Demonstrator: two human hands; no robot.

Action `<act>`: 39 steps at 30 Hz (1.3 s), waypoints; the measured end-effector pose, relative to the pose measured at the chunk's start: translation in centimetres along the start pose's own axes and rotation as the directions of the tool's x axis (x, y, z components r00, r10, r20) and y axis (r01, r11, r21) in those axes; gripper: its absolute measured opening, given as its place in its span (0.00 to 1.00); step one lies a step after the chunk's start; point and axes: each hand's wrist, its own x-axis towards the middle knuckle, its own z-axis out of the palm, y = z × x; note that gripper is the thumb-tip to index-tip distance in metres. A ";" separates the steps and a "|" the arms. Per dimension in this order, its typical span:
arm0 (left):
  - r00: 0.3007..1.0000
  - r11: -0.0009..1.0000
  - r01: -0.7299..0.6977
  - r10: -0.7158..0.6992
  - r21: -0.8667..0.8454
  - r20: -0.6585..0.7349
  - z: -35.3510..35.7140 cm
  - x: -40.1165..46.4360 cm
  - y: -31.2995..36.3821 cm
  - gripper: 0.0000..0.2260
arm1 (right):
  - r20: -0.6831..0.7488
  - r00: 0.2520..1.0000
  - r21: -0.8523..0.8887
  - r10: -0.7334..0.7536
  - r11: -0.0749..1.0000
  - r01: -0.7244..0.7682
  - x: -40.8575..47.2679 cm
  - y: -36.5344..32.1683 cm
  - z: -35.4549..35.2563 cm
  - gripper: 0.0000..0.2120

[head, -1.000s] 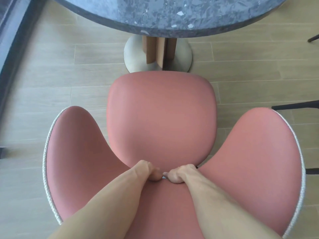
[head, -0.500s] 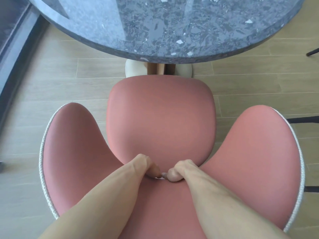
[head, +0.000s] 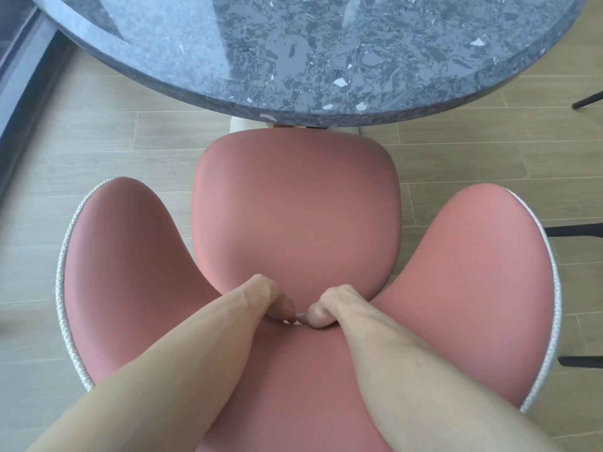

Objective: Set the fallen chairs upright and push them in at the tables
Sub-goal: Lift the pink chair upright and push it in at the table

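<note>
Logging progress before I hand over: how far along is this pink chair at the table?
Done: the pink padded chair stands upright, facing the round grey speckled stone table. In hand: the left hand and right hand both grip the top of its backrest. Left: its seat front is only about level with the table edge, so it needs pushing further in. No other fallen chair shows.

Both bare forearms reach forward and converge toward 12 o'clock, the left from 7 o'clock, the right from 5 o'clock. The left hand [head: 270,298] and the right hand [head: 329,305] sit just beside each other, thumbs nearly touching. Each hand's fingers are curled over and down, their tips hidden from view.
</note>
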 end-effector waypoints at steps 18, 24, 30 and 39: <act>0.481 0.569 -0.725 0.012 -0.389 -0.877 -1.5 -21.8 -3.9 0.20 | -0.749 0.631 0.629 0.201 0.515 0.582 -21.5 1.6 -7.0 0.17; 0.275 0.062 -0.957 -0.105 -0.282 -0.956 3.1 -36.8 -1.5 0.21 | -0.852 0.399 0.495 0.340 0.275 0.824 -36.2 2.6 -6.5 0.27; 0.045 -0.094 -0.995 -0.132 -0.033 -0.990 6.2 -48.2 2.5 0.21 | -0.880 0.220 0.222 0.420 -0.044 0.974 -47.9 2.4 -4.8 0.12; -0.065 -0.106 -0.991 -0.120 0.078 -0.991 9.1 -53.6 8.3 0.19 | -0.886 0.055 0.030 0.460 -0.063 0.998 -56.2 6.3 -0.8 0.11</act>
